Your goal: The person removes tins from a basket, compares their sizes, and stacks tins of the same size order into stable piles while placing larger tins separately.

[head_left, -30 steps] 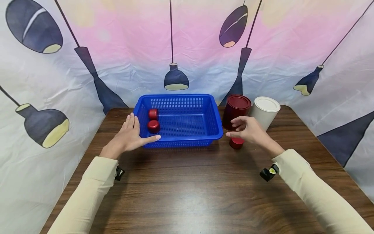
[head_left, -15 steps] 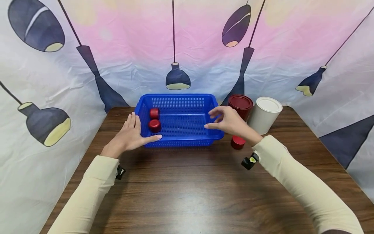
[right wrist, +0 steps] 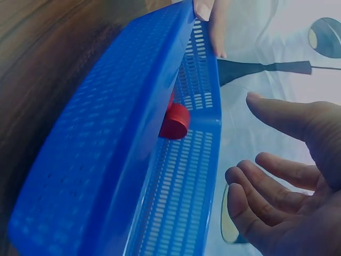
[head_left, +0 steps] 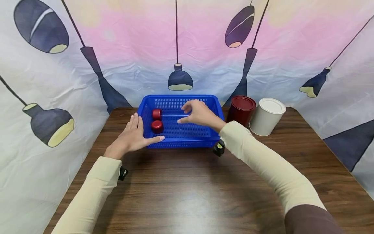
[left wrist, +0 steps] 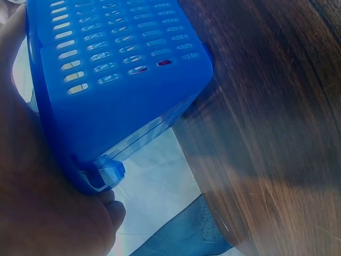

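A blue plastic basket (head_left: 181, 143) with slotted walls stands on the wooden table. Inside, at its left end, are two small red cylinders, a rear one (head_left: 156, 113) and a front one (head_left: 157, 126). My left hand (head_left: 131, 136) rests on the basket's front left corner, fingers straight and thumb along the front rim. Over the middle of the basket hovers my right hand (head_left: 197, 113). Its fingers are loosely bent and apart from the thumb. Nothing is between them in the right wrist view, where a red cylinder (right wrist: 176, 121) shows beyond the rim.
To the basket's right stand a dark red can (head_left: 242, 109) and a white can (head_left: 267, 117), both lidded. Behind the table (head_left: 187, 188) hangs a cloth (head_left: 140, 58) printed with lamps.
My right hand has moved left from beside the dark red can to above the basket. The right sleeve now hides the small red cylinder on the table. My left hand keeps its place.
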Available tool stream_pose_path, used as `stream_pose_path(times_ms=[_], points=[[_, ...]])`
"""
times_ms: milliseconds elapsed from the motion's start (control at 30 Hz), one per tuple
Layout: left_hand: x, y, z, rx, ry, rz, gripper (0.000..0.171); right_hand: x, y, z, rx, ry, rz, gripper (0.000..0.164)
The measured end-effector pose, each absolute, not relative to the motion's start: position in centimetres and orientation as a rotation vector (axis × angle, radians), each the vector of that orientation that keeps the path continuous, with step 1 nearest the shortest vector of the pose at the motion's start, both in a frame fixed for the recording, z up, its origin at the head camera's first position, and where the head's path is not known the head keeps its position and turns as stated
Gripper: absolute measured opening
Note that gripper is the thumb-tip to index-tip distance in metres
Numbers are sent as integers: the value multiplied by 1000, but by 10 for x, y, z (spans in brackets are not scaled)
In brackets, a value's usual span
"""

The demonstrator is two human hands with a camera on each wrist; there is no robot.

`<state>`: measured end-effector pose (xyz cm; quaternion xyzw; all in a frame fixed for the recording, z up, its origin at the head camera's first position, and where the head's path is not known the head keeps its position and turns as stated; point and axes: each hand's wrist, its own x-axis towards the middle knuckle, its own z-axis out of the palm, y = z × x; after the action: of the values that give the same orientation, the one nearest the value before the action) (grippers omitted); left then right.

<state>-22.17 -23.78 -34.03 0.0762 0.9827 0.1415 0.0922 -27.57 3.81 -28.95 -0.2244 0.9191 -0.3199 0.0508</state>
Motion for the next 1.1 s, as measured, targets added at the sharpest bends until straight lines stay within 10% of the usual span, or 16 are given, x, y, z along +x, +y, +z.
stream_pose_path(times_ms=[1100], points=[[-222,-237,-341,218,2907,400,137,-311,-64,-324,-636,2706,-824,61]])
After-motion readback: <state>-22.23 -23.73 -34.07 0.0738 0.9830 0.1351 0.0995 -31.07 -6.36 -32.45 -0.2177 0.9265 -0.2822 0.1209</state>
